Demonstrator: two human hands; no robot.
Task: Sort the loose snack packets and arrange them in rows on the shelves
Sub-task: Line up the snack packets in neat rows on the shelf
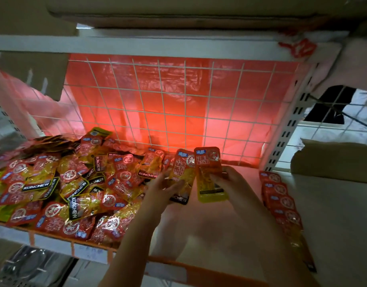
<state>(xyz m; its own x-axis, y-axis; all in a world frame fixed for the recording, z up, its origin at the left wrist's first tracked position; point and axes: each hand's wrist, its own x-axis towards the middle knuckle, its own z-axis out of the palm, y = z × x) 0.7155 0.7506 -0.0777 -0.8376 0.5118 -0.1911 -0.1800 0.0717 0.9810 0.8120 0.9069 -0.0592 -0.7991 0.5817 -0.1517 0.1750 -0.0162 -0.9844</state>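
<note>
Two hands: both reached over a white shelf, each closed on one snack packet.
Right fingers (216,178): curled round the near half of an upright red-and-yellow foil packet (209,172), thumb on its front.
Right hand (233,183): just right of the left hand, forearm running to the bottom edge.
Left fingers (174,186): pinched on a second red-and-yellow foil packet with a black label (183,172), tilted slightly, its edge touching the first packet.
Left hand (160,192): at the right edge of the heap.
Loose heap of red-and-yellow packets (60,183): jumbled across the shelf's left half.
Overlapping row of red packets (282,201): laid front to back, near the shelf's right side.
White shelf board (333,214): bare between hands and row.
White wire grid back panel (168,100): behind everything, red plastic sheet (251,90) glowing through it.
</note>
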